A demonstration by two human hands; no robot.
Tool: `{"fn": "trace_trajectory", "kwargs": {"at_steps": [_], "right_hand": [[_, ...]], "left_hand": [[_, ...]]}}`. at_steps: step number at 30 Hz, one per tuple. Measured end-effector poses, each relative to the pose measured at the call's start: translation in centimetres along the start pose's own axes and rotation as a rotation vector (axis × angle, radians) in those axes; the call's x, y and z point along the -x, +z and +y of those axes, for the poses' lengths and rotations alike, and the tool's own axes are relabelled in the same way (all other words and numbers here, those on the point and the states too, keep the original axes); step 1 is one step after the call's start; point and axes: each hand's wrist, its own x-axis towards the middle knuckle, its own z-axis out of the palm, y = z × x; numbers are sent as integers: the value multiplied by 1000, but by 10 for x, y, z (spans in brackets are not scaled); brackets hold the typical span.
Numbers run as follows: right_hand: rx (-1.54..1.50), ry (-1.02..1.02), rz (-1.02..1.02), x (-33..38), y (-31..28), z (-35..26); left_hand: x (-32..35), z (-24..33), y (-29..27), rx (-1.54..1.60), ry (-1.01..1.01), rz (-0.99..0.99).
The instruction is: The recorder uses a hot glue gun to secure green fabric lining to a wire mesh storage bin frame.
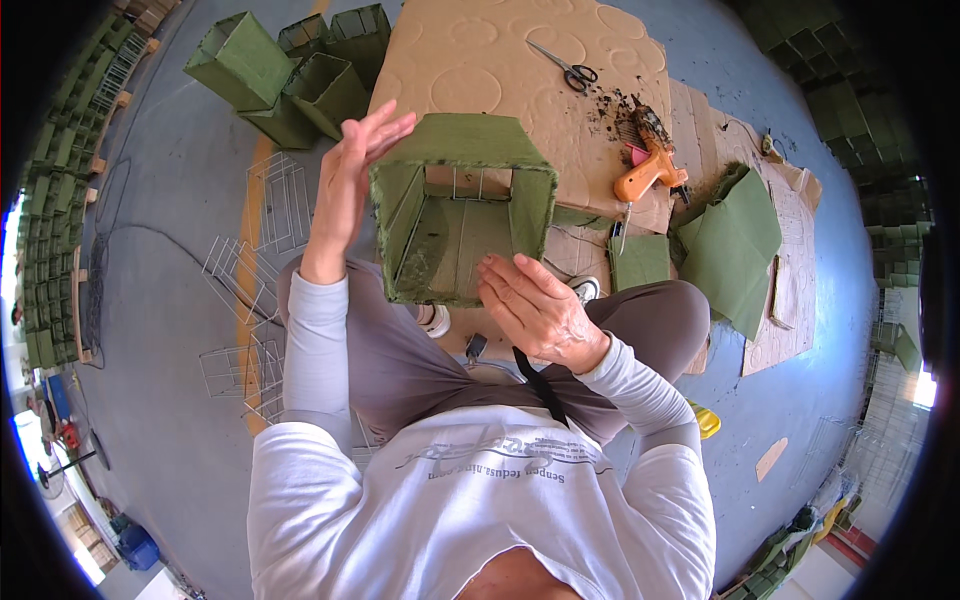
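A green fabric-covered box [462,125] with a wire frame is in front of me, its open end turned toward me. Along its left side lies my left hand [352,170], fingers stretched out and not wrapped round it. My right hand [540,308] is at the near right rim, its fingers closed over the edge; the thumb side partly covers the rim. Thin wires show inside the box's far wall. Just beyond it is a padded tan board [470,60] with a raised circle pattern.
On the board lie black-handled scissors [578,76], an orange glue gun [645,175] and dark scraps. Green fabric pieces [735,250] rest on cardboard at the right. Several finished green boxes [240,62] stand at the far left, with bare wire frames [275,205] nearer on the floor.
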Motion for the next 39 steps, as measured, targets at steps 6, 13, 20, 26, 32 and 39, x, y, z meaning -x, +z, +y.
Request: {"fn": "trace_trajectory", "kwargs": {"at_steps": [6,13,20,26,32,39], "right_hand": [[28,155,54,-1,3,-2],[9,209,31,-16,-9,3],[-71,380,93,-43,-18,68],[-50,585,-38,-96,-33,114],[-9,594,-202,-134,-39,114],[-177,626,-457,-164,-33,99]], "left_hand": [[16,17,26,8,412,-167],[15,15,40,-122,320,-101],[-26,21,54,281,334,57],[-29,-21,44,388,71,334],[-30,-63,52,407,10,349],[-17,-118,85,245,12,414]]}}
